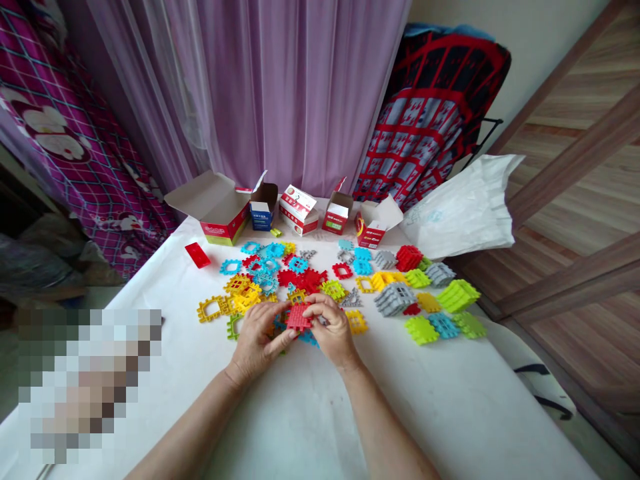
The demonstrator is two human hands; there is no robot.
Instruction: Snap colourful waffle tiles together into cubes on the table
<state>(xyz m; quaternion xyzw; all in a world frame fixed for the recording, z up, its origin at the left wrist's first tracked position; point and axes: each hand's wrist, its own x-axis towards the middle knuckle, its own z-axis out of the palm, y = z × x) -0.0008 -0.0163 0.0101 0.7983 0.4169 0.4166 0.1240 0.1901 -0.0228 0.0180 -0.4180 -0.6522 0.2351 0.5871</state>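
A red plastic piece (299, 318) is held between the left hand (257, 343) and the right hand (333, 327), both closed narrowly around it, just above the loose heap on the white table (430, 407). Joined blocks (395, 299) (green, grey, blue and red) are already standing to the right. Many flat pieces (273, 251) are left lying unjoined in the middle, and opened cardboard boxes (220, 210) are lined up behind them.

Probably a bedroom in a home, going by the lilac curtain (280, 87) and cartoon-print bedding (65, 160).
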